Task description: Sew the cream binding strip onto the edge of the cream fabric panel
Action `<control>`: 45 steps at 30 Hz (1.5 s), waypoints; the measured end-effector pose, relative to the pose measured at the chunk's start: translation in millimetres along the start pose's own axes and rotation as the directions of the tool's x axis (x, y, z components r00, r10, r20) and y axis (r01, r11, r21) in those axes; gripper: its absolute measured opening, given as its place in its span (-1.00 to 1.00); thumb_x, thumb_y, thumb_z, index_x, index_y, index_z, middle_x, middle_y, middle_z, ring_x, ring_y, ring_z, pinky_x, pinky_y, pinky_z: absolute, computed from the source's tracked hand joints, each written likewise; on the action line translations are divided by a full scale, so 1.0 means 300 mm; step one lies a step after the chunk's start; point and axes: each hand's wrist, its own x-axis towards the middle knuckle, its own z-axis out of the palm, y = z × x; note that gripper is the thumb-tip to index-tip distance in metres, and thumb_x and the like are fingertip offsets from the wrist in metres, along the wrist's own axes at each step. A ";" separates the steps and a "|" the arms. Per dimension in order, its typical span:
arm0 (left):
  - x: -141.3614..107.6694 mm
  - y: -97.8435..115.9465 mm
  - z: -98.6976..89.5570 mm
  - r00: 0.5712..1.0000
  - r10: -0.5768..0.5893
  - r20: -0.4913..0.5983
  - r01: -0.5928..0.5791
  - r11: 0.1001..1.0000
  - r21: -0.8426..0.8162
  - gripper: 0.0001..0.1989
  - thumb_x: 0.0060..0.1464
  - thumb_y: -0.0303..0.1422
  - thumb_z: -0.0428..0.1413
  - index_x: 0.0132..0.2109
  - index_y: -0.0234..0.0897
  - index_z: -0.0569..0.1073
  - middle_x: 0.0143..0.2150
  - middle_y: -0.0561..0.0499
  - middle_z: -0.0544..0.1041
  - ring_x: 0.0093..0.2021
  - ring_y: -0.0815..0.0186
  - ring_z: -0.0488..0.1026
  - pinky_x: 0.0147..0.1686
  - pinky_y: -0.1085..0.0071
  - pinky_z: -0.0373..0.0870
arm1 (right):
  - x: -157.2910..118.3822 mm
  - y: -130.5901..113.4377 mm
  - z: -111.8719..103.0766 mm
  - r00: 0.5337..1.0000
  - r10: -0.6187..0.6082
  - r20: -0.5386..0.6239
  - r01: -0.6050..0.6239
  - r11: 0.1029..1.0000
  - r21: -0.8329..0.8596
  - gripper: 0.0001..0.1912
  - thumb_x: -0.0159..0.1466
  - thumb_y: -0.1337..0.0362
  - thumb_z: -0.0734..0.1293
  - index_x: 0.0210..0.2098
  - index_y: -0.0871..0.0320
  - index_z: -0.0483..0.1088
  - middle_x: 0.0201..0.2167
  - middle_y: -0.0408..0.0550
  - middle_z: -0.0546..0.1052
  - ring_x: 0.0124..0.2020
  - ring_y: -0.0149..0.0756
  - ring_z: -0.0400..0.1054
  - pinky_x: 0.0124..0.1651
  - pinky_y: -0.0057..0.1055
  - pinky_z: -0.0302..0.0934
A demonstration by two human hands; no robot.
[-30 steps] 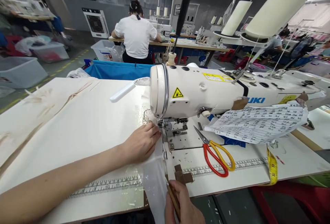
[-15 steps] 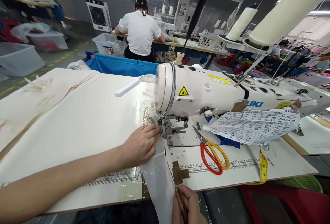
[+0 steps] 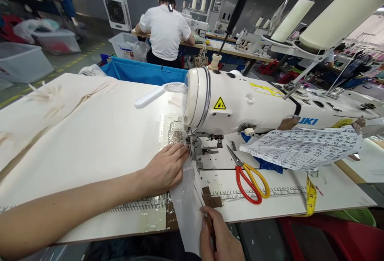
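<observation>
My left hand (image 3: 166, 169) lies with its fingers flat on a thin white strip of fabric (image 3: 187, 205), fingertips close to the presser foot (image 3: 192, 143) of the white sewing machine (image 3: 234, 101). The strip runs from under the machine head down over the table's front edge. My right hand (image 3: 220, 233) is closed round the wooden handle of an awl (image 3: 210, 225). Its thin metal shaft points up and left along the strip's right side. Scissors (image 3: 252, 181) with red and yellow handles lie to the right, beside the machine.
A sheet with handwriting (image 3: 303, 147) hangs below the machine arm. A yellow tape measure (image 3: 311, 197) drapes over the front edge. Pale fabric pieces (image 3: 54, 105) lie on the left of the white table (image 3: 120, 133). Behind it are a blue fabric bin (image 3: 144, 71) and a seated person (image 3: 165, 31).
My right hand and the awl are slightly higher in view. My left hand stays at the presser foot on the strip. The view has shifted a little.
</observation>
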 end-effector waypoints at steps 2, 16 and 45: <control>-0.005 0.009 0.002 1.000 0.005 -0.003 -0.005 1.000 0.011 -0.51 0.30 -0.38 -0.14 0.26 -0.58 0.31 0.28 -0.32 0.32 0.30 0.00 0.22 0.29 0.08 0.17 | 0.007 0.001 0.002 0.999 -0.034 0.003 0.034 0.999 -0.003 -0.63 0.49 0.13 0.00 -0.07 0.09 0.38 -0.28 -0.02 0.65 -0.44 -0.23 0.58 -0.45 -0.45 0.38; -0.034 0.043 -0.004 0.997 0.036 -0.071 -0.034 0.999 0.025 -0.52 0.26 -0.35 -0.09 0.23 -0.52 0.37 0.23 -0.27 0.40 0.24 0.03 0.28 0.27 0.10 0.12 | 0.070 -0.008 0.005 0.978 -0.208 0.012 0.209 0.978 -0.030 -0.73 0.40 0.37 0.06 0.01 0.11 0.26 -0.25 -0.01 0.62 -0.34 -0.24 0.57 -0.39 -0.46 0.38; 0.037 -0.070 -0.021 0.998 -0.018 -0.055 0.021 0.998 0.058 -0.59 0.30 -0.53 -0.18 0.15 -0.50 0.43 0.13 -0.23 0.44 0.21 0.06 0.26 0.23 0.06 0.19 | 0.209 -0.109 0.030 0.987 -0.145 0.067 0.147 0.989 -0.023 -0.74 0.40 0.34 0.04 -0.20 0.15 0.35 -0.50 -0.10 0.56 -0.58 -0.24 0.48 -0.56 -0.41 0.22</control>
